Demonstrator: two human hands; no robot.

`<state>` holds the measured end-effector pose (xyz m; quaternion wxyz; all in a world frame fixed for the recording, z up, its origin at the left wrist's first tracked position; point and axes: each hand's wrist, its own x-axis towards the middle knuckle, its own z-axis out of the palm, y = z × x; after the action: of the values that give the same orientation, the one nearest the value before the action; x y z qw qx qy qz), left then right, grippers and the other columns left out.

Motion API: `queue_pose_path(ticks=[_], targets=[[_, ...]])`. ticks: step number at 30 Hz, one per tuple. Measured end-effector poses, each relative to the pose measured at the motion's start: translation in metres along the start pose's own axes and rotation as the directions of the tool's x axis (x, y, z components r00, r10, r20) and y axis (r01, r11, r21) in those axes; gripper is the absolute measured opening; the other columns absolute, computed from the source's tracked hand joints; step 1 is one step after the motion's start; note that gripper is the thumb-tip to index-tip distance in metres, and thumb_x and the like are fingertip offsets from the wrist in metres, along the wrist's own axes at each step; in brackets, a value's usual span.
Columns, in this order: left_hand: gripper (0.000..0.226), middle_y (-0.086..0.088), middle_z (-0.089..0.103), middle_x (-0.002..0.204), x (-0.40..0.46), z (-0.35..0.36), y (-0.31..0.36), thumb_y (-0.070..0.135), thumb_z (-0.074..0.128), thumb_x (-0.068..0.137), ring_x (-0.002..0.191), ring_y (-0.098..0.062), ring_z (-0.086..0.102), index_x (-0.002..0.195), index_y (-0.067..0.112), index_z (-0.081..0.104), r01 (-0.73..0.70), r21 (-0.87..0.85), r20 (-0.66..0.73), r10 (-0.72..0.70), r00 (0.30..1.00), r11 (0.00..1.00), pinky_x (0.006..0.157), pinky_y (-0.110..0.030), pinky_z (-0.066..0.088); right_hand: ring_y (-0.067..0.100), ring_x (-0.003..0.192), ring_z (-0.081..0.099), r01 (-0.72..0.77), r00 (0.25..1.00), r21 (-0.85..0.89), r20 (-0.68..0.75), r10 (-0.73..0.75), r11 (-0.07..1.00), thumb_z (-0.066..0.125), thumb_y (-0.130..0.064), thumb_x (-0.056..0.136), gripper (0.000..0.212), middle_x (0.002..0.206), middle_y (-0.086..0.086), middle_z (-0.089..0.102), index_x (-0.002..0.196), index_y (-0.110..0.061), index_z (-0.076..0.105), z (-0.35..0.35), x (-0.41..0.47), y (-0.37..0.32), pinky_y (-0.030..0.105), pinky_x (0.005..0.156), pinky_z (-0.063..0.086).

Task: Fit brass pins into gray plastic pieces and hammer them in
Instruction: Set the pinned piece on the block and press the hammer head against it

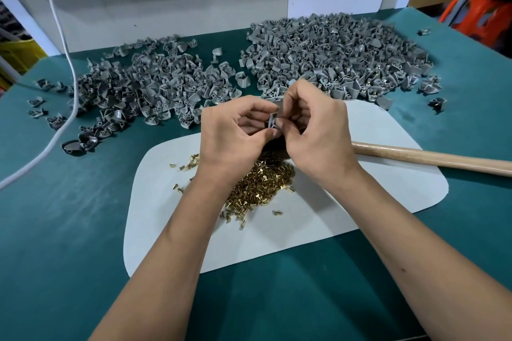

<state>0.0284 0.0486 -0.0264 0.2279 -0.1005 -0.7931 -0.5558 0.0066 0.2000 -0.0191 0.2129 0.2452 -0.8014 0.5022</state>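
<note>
Room: a workshop corner; a white board point(171, 0) stands behind the desk, cardboard and something orange point(479, 14) show at far right, a yellow bin point(19, 50) at far left.
Desk: the desk point(55, 216) is covered in teal felt; a white mat point(277, 238) with rounded corners lies on it in front of the person.
Cable: a white cable point(65, 44) runs down from the top left and curves off across the felt to the left edge.
Left heap: gray pieces point(155, 83) lie piled on the felt beyond the mat, on the left; no brass shows in them.
Right heap: more gray parts point(335, 55) lie piled at right; many show brass. A few strays sit apart near the right edge.
Pins: a mound of brass pins point(257, 183) lies on the mat, just below the hands and partly hidden by the wrists; loose ones are scattered to its left and toward the near side.
Hammer: a wooden handle point(432, 159) lies across the mat's right corner and runs off right; its head is hidden behind the right hand.
Left hand: the left hand point(232, 133) is raised over the mat, fingers point(266, 108) curled, pinching one gray piece point(272, 122) upright between thumb and fingertips.
Right hand: the right hand point(315, 130) meets it, fingers curled, fingertips pressed against the same piece; whether a pin is pinched there, I cannot tell.
</note>
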Motion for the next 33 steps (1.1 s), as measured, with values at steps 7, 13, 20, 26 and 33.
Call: queue_pose_path(ticks=[7,13,20,26,33], targets=[[0.041,-0.007,0.077,0.094,0.000,-0.007,-0.004,0.003,0.092,0.068,0.083,-0.021,0.076,0.104,0.006,0.074,0.055,-0.074,-0.018,-0.057,0.998,0.996,0.080,-0.032,0.062,0.009,0.082,0.070,0.006,0.998,0.030,0.069,-0.008,1.000,0.074,-0.003,0.086,0.014,0.087,-0.004,0.071,0.097,-0.010,0.069,-0.008,0.003,0.005,0.032,0.077,0.061],[0.042,-0.009,0.077,0.093,0.001,-0.012,-0.005,0.005,0.092,0.068,0.085,-0.020,0.076,0.104,0.007,0.071,0.067,-0.157,0.005,-0.067,0.998,0.985,0.080,-0.028,0.061,0.009,0.088,0.070,0.138,0.989,-0.114,0.072,-0.131,0.984,0.077,-0.013,0.088,0.009,0.093,-0.003,0.075,0.097,-0.012,0.078,-0.013,0.006,0.008,0.032,0.084,0.058],[0.030,-0.018,0.077,0.095,0.002,-0.016,-0.005,0.000,0.082,0.080,0.085,-0.029,0.076,0.108,-0.005,0.073,0.114,-0.251,0.069,-0.100,0.993,0.961,0.084,-0.040,0.062,0.009,0.088,0.060,0.189,0.978,-0.159,0.124,-0.170,0.969,0.069,-0.007,0.093,0.005,0.092,-0.002,0.067,0.095,-0.010,0.072,-0.012,0.007,0.007,0.016,0.082,0.045],[0.040,-0.011,0.078,0.093,0.004,-0.015,-0.006,-0.013,0.081,0.074,0.084,-0.022,0.075,0.111,-0.001,0.072,0.110,-0.339,0.083,-0.087,0.993,0.934,0.082,-0.032,0.061,0.001,0.083,0.054,0.103,0.984,-0.129,0.155,-0.083,0.986,0.065,-0.009,0.096,0.002,0.089,-0.005,0.061,0.096,-0.009,0.067,-0.011,0.005,0.002,0.007,0.076,0.036],[0.032,-0.015,0.078,0.091,0.004,-0.016,-0.006,-0.013,0.081,0.073,0.082,-0.028,0.077,0.101,-0.001,0.074,0.125,-0.424,0.107,-0.088,0.990,0.897,0.080,-0.039,0.063,0.008,0.079,0.053,0.153,0.981,-0.134,0.137,-0.135,0.979,0.066,-0.006,0.093,0.001,0.086,-0.004,0.061,0.092,-0.006,0.067,-0.011,0.004,-0.002,0.007,0.073,0.035]])
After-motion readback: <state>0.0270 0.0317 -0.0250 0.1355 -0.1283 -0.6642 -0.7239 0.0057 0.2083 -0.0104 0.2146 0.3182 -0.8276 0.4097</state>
